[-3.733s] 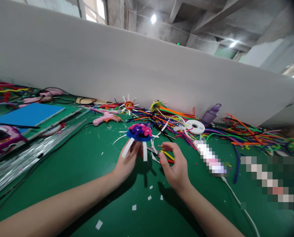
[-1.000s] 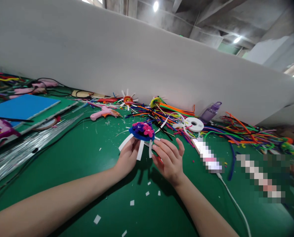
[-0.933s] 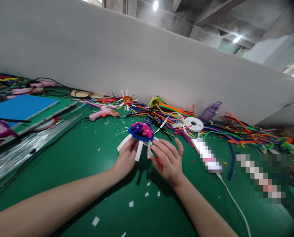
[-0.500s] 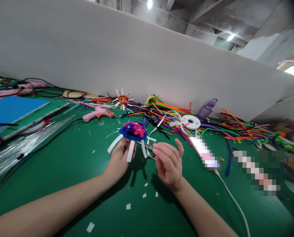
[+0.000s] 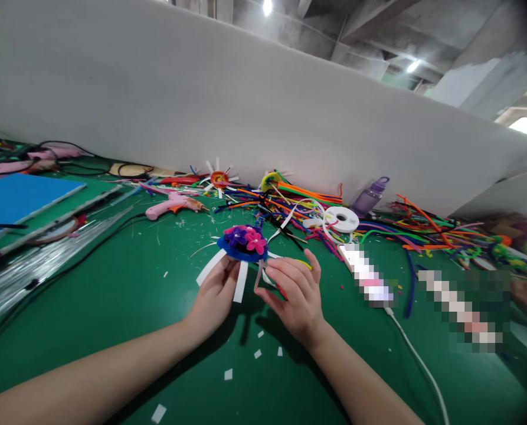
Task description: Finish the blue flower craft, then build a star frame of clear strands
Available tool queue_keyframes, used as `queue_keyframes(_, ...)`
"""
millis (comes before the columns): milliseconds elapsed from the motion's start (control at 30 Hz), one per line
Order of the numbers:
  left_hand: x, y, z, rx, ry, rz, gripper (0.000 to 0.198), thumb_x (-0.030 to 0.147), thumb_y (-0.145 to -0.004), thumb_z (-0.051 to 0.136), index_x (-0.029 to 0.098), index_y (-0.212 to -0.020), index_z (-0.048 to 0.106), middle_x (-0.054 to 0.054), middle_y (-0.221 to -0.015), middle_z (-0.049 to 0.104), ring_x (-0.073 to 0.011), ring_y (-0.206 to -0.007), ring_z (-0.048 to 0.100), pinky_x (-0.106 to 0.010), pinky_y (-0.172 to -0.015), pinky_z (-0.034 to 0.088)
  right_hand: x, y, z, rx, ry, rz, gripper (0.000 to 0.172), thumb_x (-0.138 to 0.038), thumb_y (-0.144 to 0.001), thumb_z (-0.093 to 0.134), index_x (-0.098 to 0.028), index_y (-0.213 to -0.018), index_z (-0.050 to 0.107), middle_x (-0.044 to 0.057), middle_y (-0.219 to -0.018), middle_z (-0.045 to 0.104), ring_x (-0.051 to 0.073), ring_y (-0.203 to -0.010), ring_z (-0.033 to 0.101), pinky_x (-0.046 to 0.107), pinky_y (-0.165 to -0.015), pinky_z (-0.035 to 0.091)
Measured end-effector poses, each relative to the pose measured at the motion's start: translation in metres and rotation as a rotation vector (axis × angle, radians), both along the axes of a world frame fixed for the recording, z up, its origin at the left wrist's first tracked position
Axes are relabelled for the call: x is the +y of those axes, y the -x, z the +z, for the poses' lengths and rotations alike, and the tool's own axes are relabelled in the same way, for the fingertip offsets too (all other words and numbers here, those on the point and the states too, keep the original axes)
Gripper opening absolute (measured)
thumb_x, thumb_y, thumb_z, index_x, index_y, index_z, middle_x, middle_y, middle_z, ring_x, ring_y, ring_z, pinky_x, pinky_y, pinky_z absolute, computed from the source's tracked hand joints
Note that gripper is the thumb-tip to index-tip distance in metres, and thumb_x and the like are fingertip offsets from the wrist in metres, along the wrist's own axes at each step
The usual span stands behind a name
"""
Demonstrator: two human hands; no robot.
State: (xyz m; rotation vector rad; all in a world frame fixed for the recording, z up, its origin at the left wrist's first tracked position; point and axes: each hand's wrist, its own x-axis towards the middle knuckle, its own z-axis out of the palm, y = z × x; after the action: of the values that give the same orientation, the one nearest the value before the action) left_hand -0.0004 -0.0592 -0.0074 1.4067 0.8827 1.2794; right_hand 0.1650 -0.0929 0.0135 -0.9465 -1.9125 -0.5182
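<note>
Several purple, pink flowers (image 5: 247,238) atop a blue disc (image 5: 242,254) in left hand (image 5: 213,297), scissors (image 5: 304,265) in right hand (image 5: 297,298).

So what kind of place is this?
Probably a craft workshop: there's a pink glue gun on the green table, a pile of bright pipe cleaners, and a spool of white ribbon.

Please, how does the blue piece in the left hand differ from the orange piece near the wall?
The blue piece carries purple and pink flowers; on the orange piece I can make out none. The blue piece is held by the left hand, while the orange piece is at the back, by the wall. The blue piece's front strips hang down; the orange piece's strips spread like rays. Both have white strips around the edge.
</note>
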Motion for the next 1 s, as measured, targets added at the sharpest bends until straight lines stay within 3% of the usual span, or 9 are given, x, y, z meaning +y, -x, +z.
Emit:
queue_keyframes(267,-0.005,-0.001,0.000,0.065,0.050,-0.032,0.021,0.034,-0.084,0.054,0.018,-0.098,0.059,-0.002,-0.070,0.059,-0.0193,-0.074,0.057,-0.031,-0.064,0.049,0.001,0.000,-0.004,0.015,0.009,-0.025,0.030,-0.029,-0.080,0.069,-0.022,-0.107,0.057,0.003,-0.098,0.070,0.017,-0.094,0.065,0.050,-0.113,0.026)
queue_keyframes(567,-0.005,-0.004,-0.013,0.133,0.031,-0.077,0.018,0.035,-0.087,0.048,0.020,-0.080,0.055,-0.001,-0.061,0.054,-0.0187,-0.069,0.057,-0.028,-0.058,0.047,-0.005,0.001,0.001,0.149,-0.009,-0.014,0.015,-0.024,-0.082,0.066,-0.022,-0.094,0.057,0.000,-0.087,0.066,0.015,-0.083,0.064,0.049,-0.107,0.032)
queue_keyframes(1000,-0.008,-0.004,0.001,0.253,-0.056,-0.053,0.025,0.037,-0.086,0.045,0.018,-0.072,0.053,-0.003,-0.065,0.058,-0.0156,-0.057,0.053,-0.028,-0.055,0.047,-0.008,0.002,0.003,0.267,0.005,-0.007,0.014,-0.022,-0.079,0.068,-0.023,-0.083,0.055,-0.003,-0.079,0.063,0.014,-0.077,0.061,0.049,-0.102,0.034)
